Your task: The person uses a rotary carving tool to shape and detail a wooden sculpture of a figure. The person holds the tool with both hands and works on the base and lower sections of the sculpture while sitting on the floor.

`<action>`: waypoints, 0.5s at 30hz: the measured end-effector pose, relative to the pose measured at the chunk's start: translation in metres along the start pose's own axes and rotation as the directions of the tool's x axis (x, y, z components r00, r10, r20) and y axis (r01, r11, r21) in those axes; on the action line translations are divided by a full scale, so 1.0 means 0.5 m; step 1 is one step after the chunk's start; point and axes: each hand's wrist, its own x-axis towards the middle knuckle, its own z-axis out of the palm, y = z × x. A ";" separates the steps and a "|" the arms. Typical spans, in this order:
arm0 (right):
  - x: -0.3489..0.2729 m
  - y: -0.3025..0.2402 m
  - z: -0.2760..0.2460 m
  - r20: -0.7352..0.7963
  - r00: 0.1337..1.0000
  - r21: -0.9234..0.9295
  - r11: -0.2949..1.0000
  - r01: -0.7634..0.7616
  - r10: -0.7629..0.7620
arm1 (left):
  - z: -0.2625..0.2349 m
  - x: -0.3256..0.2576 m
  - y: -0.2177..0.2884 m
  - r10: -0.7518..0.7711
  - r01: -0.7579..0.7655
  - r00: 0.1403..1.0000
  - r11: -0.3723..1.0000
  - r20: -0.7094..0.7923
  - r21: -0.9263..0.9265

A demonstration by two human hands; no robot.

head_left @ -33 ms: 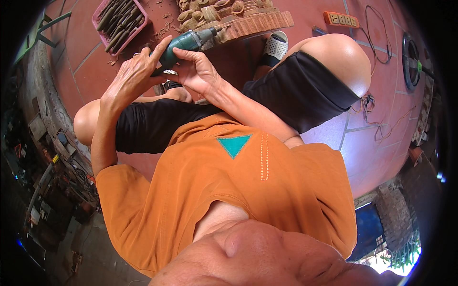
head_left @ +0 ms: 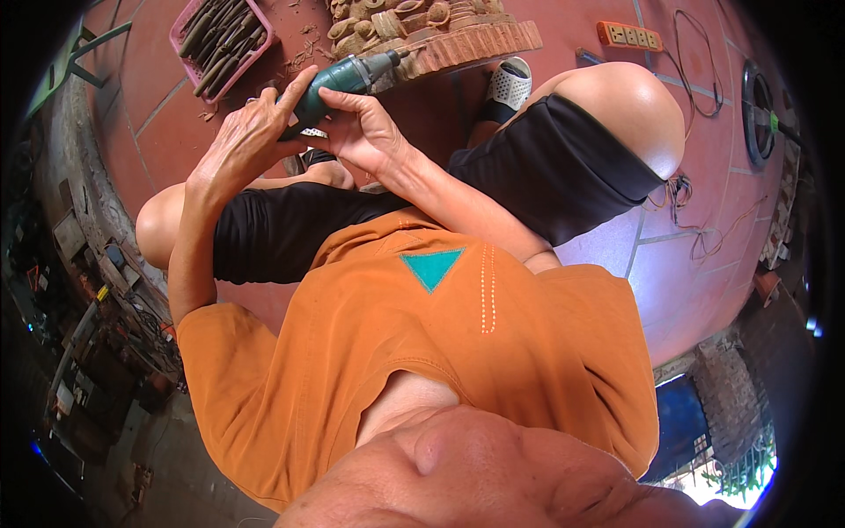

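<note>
Between my two hands is a green handheld rotary grinder [head_left: 336, 90], tilted so its dark nose and thin bit point to the upper right. My left hand [head_left: 249, 136] is closed round its rear end, the index finger stretched along the body. My right hand [head_left: 368, 132] grips it from the right, thumb on the casing and fingers partly hidden beneath. Just beyond the tool rests a carved wooden piece [head_left: 475, 48] with rounded relief shapes and a rough-cut edge. The bit's tip lies close to that edge; whether they touch I cannot tell.
A pink basket [head_left: 268, 44] of dark, slender-handled tools stands at the far left, with wood chips [head_left: 304, 55] nearby. An orange power strip [head_left: 629, 37] and loose cords [head_left: 711, 88] lie on the red tiles at right. A black ring-shaped object [head_left: 757, 114] is farther right.
</note>
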 end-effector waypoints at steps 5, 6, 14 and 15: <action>0.011 -0.009 -0.004 0.014 1.000 -0.016 1.000 -0.004 0.004 | -0.003 0.006 0.000 -0.011 0.012 1.000 1.000 -0.012 0.009; 0.011 -0.008 -0.005 0.013 1.000 -0.015 1.000 -0.003 0.003 | -0.003 0.006 0.001 -0.012 0.012 1.000 1.000 -0.011 0.012; 0.011 -0.005 -0.007 0.011 1.000 -0.022 1.000 0.007 -0.007 | -0.006 0.003 0.004 -0.001 0.001 1.000 1.000 -0.011 0.028; 0.011 -0.004 -0.006 0.008 1.000 -0.028 1.000 0.008 -0.008 | -0.006 0.003 0.004 -0.002 0.002 1.000 1.000 -0.007 0.026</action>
